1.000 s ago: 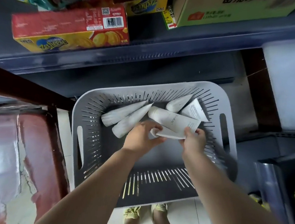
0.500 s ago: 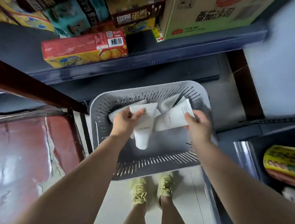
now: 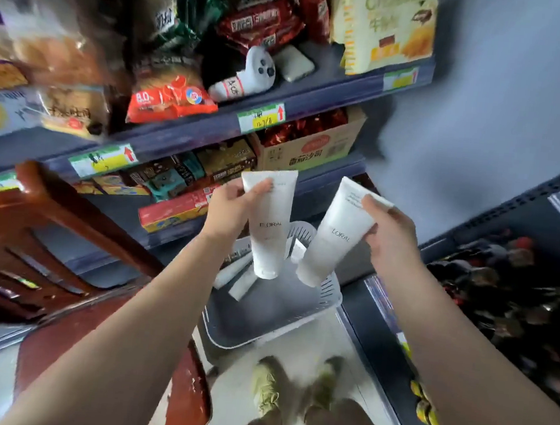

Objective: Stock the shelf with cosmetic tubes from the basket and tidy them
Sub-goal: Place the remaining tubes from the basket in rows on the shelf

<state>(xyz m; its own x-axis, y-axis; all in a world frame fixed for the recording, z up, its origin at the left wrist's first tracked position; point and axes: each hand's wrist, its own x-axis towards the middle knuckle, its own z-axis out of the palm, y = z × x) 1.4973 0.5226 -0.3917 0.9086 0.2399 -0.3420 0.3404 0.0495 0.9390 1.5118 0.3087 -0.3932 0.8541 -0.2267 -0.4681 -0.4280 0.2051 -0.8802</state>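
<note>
I hold two white cosmetic tubes in the air above the grey basket [image 3: 328, 299] on the floor. My left hand [image 3: 226, 209] grips one white tube [image 3: 268, 231] near its flat crimped end, cap hanging down. My right hand [image 3: 388, 233] grips the other white tube [image 3: 332, 242] the same way, tilted to the left. More white tubes [image 3: 232, 277] lie in the basket's left part, partly hidden behind the held ones. The blue shelf [image 3: 194, 130] stands in front of me, its boards full of snack packs.
A white game controller [image 3: 250, 75] lies on the upper shelf board beside red snack bags [image 3: 170, 99]. A cardboard box [image 3: 311, 147] and a red-yellow carton [image 3: 173, 211] sit lower. A brown wooden chair [image 3: 49, 236] is at the left, a dark display shelf [image 3: 508, 300] at the right.
Both hands have lifted a tube each out of the basket and raised them up toward the shelf. My view has tilted upward, showing the higher shelf boards.
</note>
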